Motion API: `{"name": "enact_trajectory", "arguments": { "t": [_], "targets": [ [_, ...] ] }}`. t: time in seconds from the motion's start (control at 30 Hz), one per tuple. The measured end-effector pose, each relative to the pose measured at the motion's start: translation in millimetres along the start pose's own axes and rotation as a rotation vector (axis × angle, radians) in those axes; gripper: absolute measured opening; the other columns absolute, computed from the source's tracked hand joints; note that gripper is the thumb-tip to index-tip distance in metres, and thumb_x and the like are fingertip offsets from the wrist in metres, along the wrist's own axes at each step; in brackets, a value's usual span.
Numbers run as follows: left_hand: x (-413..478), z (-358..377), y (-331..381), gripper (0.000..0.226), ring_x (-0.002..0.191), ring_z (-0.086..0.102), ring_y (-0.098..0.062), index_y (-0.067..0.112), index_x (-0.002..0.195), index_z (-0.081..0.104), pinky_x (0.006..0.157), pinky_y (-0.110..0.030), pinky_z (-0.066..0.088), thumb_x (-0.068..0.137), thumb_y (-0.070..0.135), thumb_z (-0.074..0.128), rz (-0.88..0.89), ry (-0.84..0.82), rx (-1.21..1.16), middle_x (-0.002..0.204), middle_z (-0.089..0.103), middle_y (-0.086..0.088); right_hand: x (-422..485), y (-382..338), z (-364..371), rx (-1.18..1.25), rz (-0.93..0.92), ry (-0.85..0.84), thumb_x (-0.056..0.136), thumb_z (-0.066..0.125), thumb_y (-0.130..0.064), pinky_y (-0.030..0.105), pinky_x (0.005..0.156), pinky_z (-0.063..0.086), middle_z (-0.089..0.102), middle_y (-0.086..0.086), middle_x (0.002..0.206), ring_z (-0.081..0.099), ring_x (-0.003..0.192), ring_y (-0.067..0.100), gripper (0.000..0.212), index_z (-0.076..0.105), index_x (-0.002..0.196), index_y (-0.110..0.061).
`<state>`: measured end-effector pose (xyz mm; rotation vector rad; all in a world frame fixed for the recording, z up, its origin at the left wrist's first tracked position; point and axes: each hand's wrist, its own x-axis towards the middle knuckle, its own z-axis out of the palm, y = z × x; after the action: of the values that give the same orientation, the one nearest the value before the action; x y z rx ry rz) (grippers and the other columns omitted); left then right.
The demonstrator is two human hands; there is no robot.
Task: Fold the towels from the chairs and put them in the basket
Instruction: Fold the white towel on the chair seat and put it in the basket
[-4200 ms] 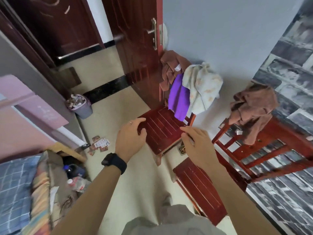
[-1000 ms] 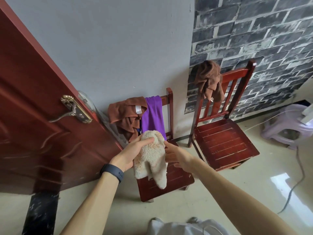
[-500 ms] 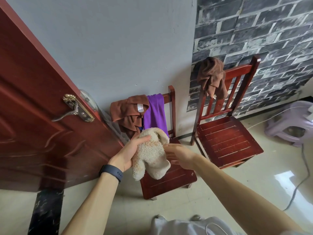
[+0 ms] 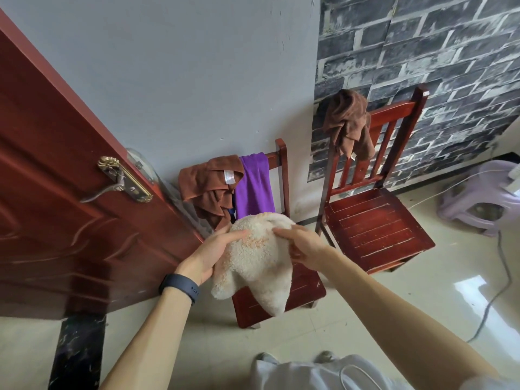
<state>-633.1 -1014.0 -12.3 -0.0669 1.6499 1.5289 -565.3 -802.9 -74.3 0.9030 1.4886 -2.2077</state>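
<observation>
I hold a fluffy cream towel [image 4: 259,260] bunched up above the seat of the near red chair [image 4: 304,288]. My left hand [image 4: 216,251] grips its left side and my right hand [image 4: 302,243] grips its upper right edge. A brown towel [image 4: 209,190] and a purple towel [image 4: 254,187] hang over that chair's backrest. Another brown towel [image 4: 347,122] is draped on the top left corner of the second red chair [image 4: 377,220], to the right. No basket is in view.
An open red door [image 4: 64,192] with a brass handle [image 4: 121,181] stands close on the left. A lilac plastic stool [image 4: 484,198] sits at the far right, with a cable [image 4: 503,280] trailing over the shiny floor. Grey wall and brick-pattern wall lie behind the chairs.
The cream towel came off the chair back into both hands. Over the last second my right hand moved up onto its top edge and the towel spread wider.
</observation>
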Motion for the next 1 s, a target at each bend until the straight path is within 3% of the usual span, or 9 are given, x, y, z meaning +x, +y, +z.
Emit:
{"name": "enact_trajectory", "arguments": {
  "t": [0.17, 0.27, 0.4, 0.5, 0.6, 0.7, 0.83, 0.93, 1.0],
  "targets": [
    [3, -19, -13, 0.028, 0.108, 0.069, -0.026, 0.007, 0.119, 0.068, 0.098, -0.041, 0.049, 0.096, 0.021, 0.060, -0.008, 0.086, -0.152, 0.115, 0.072, -0.013, -12, -14, -29, -0.165, -0.153, 0.198, 0.080, 0.082, -0.025, 0.033, 0.072, 0.050, 0.071, 0.003, 0.088, 0.067, 0.079, 0.015, 0.036, 0.063, 0.105, -0.008],
    [7, -24, -23, 0.009, 0.078, 0.067, -0.016, 0.019, 0.101, 0.068, 0.074, -0.029, 0.049, 0.093, 0.019, 0.063, 0.005, 0.151, -0.223, 0.091, 0.071, -0.001, -17, -17, -43, -0.252, -0.218, 0.274, 0.081, 0.079, -0.021, 0.025, 0.055, 0.042, 0.066, 0.002, 0.077, 0.060, 0.065, 0.011, 0.023, 0.061, 0.091, -0.010],
    [10, -36, -29, 0.020, 0.061, 0.055, -0.008, 0.025, 0.097, 0.060, 0.056, -0.021, 0.035, 0.091, 0.006, 0.063, -0.002, 0.209, -0.358, 0.077, 0.061, 0.008, -28, -18, -62, -0.215, -0.281, 0.281, 0.075, 0.079, -0.029, 0.026, 0.053, 0.030, 0.060, 0.007, 0.080, 0.045, 0.061, 0.012, 0.028, 0.067, 0.088, -0.007],
    [7, -37, -32, 0.016, 0.075, 0.060, -0.015, 0.025, 0.100, 0.062, 0.070, -0.028, 0.045, 0.092, 0.013, 0.066, -0.041, 0.187, -0.259, 0.088, 0.063, 0.002, -33, -18, -66, -0.172, -0.104, 0.064, 0.072, 0.074, -0.057, 0.030, 0.065, 0.035, 0.069, 0.010, 0.097, 0.055, 0.072, 0.014, 0.061, 0.073, 0.111, -0.010],
    [8, -35, -37, 0.019, 0.089, 0.066, -0.028, 0.021, 0.111, 0.061, 0.092, -0.051, 0.053, 0.094, 0.014, 0.064, -0.075, 0.160, -0.266, 0.100, 0.067, -0.008, -35, -13, -62, -0.326, 0.138, -0.060, 0.084, 0.057, -0.072, 0.029, 0.069, 0.037, 0.074, 0.004, 0.095, 0.059, 0.075, 0.015, 0.063, 0.074, 0.111, -0.017],
    [11, -29, -43, 0.014, 0.069, 0.064, -0.021, 0.016, 0.106, 0.060, 0.070, -0.038, 0.056, 0.097, 0.006, 0.056, -0.083, 0.198, -0.362, 0.086, 0.065, -0.007, -35, 0, -59, -0.402, 0.262, -0.067, 0.087, 0.066, -0.058, 0.027, 0.062, 0.048, 0.071, 0.003, 0.083, 0.064, 0.069, 0.014, 0.050, 0.072, 0.102, -0.011],
    [10, -27, -69, 0.028, 0.100, 0.069, -0.031, 0.002, 0.109, 0.070, 0.088, -0.041, 0.056, 0.090, 0.023, 0.070, -0.335, 0.102, -0.229, 0.109, 0.072, -0.016, -31, 17, -54, -0.287, 0.144, 0.005, 0.093, 0.069, -0.032, 0.036, 0.083, 0.054, 0.070, 0.009, 0.103, 0.065, 0.091, 0.020, 0.028, 0.070, 0.112, -0.012],
    [5, -31, -100, 0.030, 0.105, 0.070, -0.030, 0.007, 0.111, 0.073, 0.091, -0.042, 0.055, 0.089, 0.028, 0.072, -0.531, -0.016, -0.161, 0.116, 0.072, -0.014, -29, 24, -49, -0.164, 0.013, 0.013, 0.095, 0.067, -0.019, 0.039, 0.088, 0.051, 0.070, 0.006, 0.103, 0.064, 0.095, 0.021, 0.025, 0.063, 0.119, -0.014],
    [5, -37, -115, 0.032, 0.098, 0.072, -0.028, 0.009, 0.110, 0.073, 0.081, -0.037, 0.058, 0.088, 0.032, 0.073, -0.589, 0.016, -0.158, 0.110, 0.074, -0.010, -30, 26, -45, -0.128, -0.035, -0.008, 0.095, 0.064, -0.008, 0.041, 0.086, 0.051, 0.069, 0.009, 0.103, 0.065, 0.095, 0.023, 0.026, 0.059, 0.121, -0.011]
  ]
}}
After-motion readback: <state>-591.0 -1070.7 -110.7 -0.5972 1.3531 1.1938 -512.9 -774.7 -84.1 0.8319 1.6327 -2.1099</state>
